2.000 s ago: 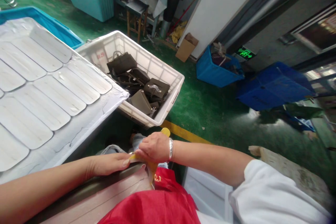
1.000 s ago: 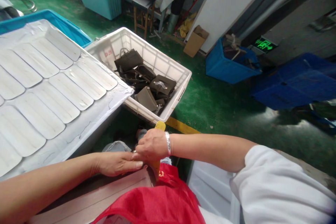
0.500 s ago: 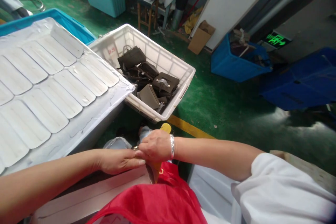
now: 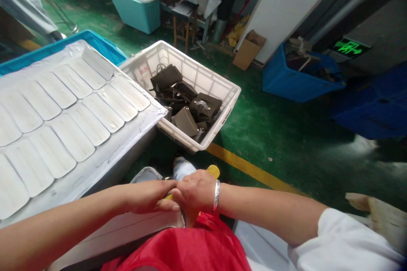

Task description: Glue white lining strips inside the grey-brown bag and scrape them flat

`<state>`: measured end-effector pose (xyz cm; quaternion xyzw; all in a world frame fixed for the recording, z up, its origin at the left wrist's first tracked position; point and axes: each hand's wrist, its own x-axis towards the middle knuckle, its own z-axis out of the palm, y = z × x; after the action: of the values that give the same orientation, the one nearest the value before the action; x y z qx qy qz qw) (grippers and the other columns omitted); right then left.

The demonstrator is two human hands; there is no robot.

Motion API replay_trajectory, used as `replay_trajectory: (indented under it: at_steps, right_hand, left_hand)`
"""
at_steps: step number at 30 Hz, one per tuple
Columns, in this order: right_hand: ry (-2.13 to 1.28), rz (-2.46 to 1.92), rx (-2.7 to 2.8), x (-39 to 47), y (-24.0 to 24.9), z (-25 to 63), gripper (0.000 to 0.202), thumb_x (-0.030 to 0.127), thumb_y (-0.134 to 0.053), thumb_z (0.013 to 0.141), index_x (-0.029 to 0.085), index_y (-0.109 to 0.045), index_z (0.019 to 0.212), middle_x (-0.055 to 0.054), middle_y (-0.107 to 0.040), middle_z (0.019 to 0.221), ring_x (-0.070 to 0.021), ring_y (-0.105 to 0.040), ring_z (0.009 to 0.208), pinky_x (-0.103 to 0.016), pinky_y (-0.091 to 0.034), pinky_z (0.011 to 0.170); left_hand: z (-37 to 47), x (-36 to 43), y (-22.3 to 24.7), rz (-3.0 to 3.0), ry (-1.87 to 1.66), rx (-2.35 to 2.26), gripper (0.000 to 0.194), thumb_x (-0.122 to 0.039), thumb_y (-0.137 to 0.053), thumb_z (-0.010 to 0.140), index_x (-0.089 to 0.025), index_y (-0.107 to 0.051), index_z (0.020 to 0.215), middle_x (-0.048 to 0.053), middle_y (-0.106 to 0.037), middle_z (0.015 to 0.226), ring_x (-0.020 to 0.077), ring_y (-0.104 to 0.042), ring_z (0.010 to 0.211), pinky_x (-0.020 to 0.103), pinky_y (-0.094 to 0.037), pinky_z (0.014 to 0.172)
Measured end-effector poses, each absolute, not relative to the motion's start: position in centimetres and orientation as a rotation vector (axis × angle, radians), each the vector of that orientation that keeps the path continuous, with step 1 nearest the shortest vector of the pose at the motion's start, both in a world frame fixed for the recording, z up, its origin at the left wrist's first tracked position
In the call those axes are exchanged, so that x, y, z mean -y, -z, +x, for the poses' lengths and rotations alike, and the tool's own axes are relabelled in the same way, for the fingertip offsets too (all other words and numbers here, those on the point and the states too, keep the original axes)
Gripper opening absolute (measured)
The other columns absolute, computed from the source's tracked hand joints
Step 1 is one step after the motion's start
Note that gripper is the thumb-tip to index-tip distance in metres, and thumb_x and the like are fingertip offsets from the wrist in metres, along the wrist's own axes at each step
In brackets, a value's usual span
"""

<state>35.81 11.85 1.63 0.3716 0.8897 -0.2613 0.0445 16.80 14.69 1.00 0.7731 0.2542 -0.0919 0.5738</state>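
Observation:
My right hand (image 4: pixel 199 190), with a silver bracelet at the wrist, is closed around a yellow-handled tool (image 4: pixel 213 171) whose rounded end sticks out past the knuckles. What kind of tool it is stays hidden by the fingers. Touching it from the left, my left hand (image 4: pixel 152 197) has its fingers bent against the right one, and a bit of yellow shows between them. Whatever the left fingers grip cannot be made out. Below both hands lies a long pale panel (image 4: pixel 127 233), its right end close under the fingers. A red apron (image 4: pixel 187 247) covers my lap.
Left, a white-covered board (image 4: pixel 127 146) bears rows of pale rounded pieces (image 4: pixel 79 129). Beyond it stand a white crate (image 4: pixel 233 106) of dark bags (image 4: pixel 184 120) and a blue bin (image 4: pixel 108 46). Another blue bin (image 4: pixel 286 78) and a carton (image 4: pixel 249 51) stand farther right. A person's leg (image 4: pixel 28 4) shows top left.
The view has shifted, so the surroundings sit lower in it. Both hands stay together and appear slightly lower and farther right. More of the person at the top left shows.

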Motion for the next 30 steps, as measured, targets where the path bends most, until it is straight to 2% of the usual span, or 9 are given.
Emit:
replay_trajectory:
  at_steps: [5,10,13,18,21,25,30]
  right_hand:
    - [0.712,1.106,-2.639,-11.4,-2.4,36.9,0.047,0.044,-0.028,0.093,0.017,-0.063,0.077,-0.008,-0.068,0.075,-0.019,-0.062,0.065,-0.027,-0.035,0.051]
    - [0.613,1.328,-2.539,-10.3,-2.7,40.2,0.051,0.041,-0.021,0.096,0.019,-0.063,0.077,-0.006,-0.068,0.078,-0.0169,-0.062,0.071,-0.025,-0.035,0.057]
    - [0.657,1.567,-2.399,-8.6,-2.0,41.9,0.053,0.041,-0.02,0.096,0.018,-0.064,0.077,-0.006,-0.068,0.076,-0.0168,-0.061,0.069,-0.026,-0.033,0.057]
    - [1.063,1.762,-2.242,-6.3,-0.6,42.9,0.05,0.036,-0.022,0.096,0.014,-0.062,0.074,-0.008,-0.065,0.078,-0.0156,-0.057,0.07,-0.026,-0.033,0.06]
    - [1.25,1.725,-2.201,-5.7,-0.7,43.0,0.036,0.032,-0.035,0.091,0.014,-0.059,0.072,-0.005,-0.062,0.076,-0.0138,-0.053,0.07,-0.024,-0.033,0.06]
    - [1.59,1.567,-2.177,-5.0,-1.3,43.1,0.023,0.036,-0.052,0.083,0.014,-0.056,0.077,0.001,-0.056,0.076,-0.0112,-0.048,0.067,-0.021,-0.034,0.057]
    - [1.727,1.328,-2.36,-5.2,-1.1,42.5,0.024,0.036,-0.047,0.086,0.014,-0.051,0.093,-0.001,-0.056,0.084,-0.0134,-0.05,0.073,-0.024,-0.04,0.066]
  left_hand:
    - [15.3,-13.7,-2.3,1.892,0.315,-0.78,0.081,-0.064,-0.06,0.067,-0.019,-0.04,0.131,0.011,-0.056,0.125,0.0295,-0.057,0.107,0.032,-0.045,0.087]
    - [12.9,-11.7,-3.9,2.023,0.338,-0.891,0.101,-0.063,-0.064,0.063,-0.015,-0.023,0.142,0.014,-0.034,0.144,0.0293,-0.037,0.128,0.033,-0.032,0.105]
    - [12.9,-10.0,-4.6,2.157,0.339,-1.002,0.102,-0.063,-0.063,0.063,-0.013,-0.021,0.142,0.016,-0.026,0.147,0.0311,-0.029,0.133,0.04,-0.026,0.108]
    - [16.2,-7.9,-4.3,2.303,0.358,-1.189,0.1,-0.055,-0.065,0.06,-0.006,-0.027,0.139,0.023,-0.032,0.143,0.0341,-0.033,0.13,0.046,-0.027,0.106]
    - [17.5,-7.1,-3.2,2.381,0.288,-1.278,0.096,-0.047,-0.067,0.059,-0.004,-0.03,0.136,0.024,-0.037,0.139,0.0343,-0.038,0.126,0.045,-0.029,0.104]
    - [17.5,-6.4,-2.4,2.445,0.183,-1.327,0.087,-0.04,-0.064,0.061,-0.009,-0.031,0.135,0.021,-0.042,0.137,0.0326,-0.041,0.124,0.044,-0.031,0.101]
    - [17.2,-6.3,-2.6,2.464,0.163,-1.308,0.085,-0.038,-0.063,0.063,-0.007,-0.032,0.136,0.021,-0.041,0.138,0.032,-0.041,0.124,0.043,-0.031,0.102]
